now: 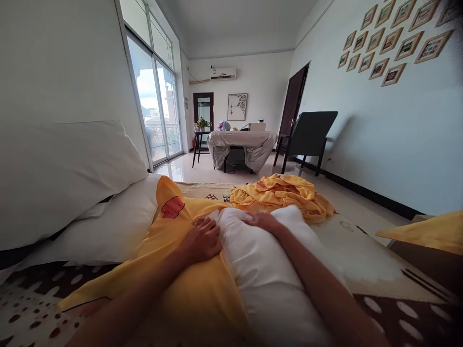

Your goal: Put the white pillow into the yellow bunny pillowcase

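A white pillow (260, 260) lies lengthwise in front of me on the bed, partly inside a yellow pillowcase (195, 289) with a red print. My left hand (202, 238) rests on the yellow fabric at the pillow's left side, fingers curled and gripping the cloth edge. My right hand (262, 220) presses on the pillow's far end, fingers bent over it. Beyond the pillow lies a crumpled heap of yellow cloth (285, 195).
Two large white pillows (65, 183) are stacked at the left. The bedspread (32, 303) is brown with white spots. Another yellow cloth (430, 231) shows at the right edge. Farther off stand a dark chair (311, 135), a covered table (242, 144) and glass doors (155, 101).
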Demonstrator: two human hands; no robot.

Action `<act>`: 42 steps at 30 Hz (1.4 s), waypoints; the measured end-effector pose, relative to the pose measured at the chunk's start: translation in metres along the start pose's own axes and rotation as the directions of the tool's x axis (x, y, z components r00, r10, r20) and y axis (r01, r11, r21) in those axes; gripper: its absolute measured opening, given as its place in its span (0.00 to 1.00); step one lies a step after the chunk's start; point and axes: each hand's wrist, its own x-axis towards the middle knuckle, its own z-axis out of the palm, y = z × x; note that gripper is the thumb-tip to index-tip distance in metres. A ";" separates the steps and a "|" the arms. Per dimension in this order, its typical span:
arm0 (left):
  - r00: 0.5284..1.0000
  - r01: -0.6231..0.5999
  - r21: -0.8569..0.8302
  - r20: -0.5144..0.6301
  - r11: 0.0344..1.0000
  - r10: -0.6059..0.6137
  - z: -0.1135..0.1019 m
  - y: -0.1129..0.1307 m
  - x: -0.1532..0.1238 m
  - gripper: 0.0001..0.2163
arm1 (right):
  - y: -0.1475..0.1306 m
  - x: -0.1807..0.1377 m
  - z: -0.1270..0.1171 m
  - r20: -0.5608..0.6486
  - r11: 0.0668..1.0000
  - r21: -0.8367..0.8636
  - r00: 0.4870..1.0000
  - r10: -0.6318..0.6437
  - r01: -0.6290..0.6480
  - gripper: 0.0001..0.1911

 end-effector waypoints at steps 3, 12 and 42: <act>0.977 0.126 0.001 -0.174 0.992 -0.124 -0.009 -0.004 0.006 0.03 | -0.008 -0.012 0.024 -0.043 1.000 -0.013 0.999 0.023 -0.024 0.29; 0.955 0.151 0.351 0.189 0.924 -0.228 -0.059 -0.005 0.076 0.15 | -0.051 -0.067 -0.023 -0.211 0.990 -0.139 0.977 -0.001 -0.029 0.24; 0.975 -0.116 0.439 0.222 0.891 0.018 -0.073 0.041 0.111 0.11 | -0.136 -0.123 -0.037 -0.159 0.892 -0.330 0.913 -0.375 0.309 0.19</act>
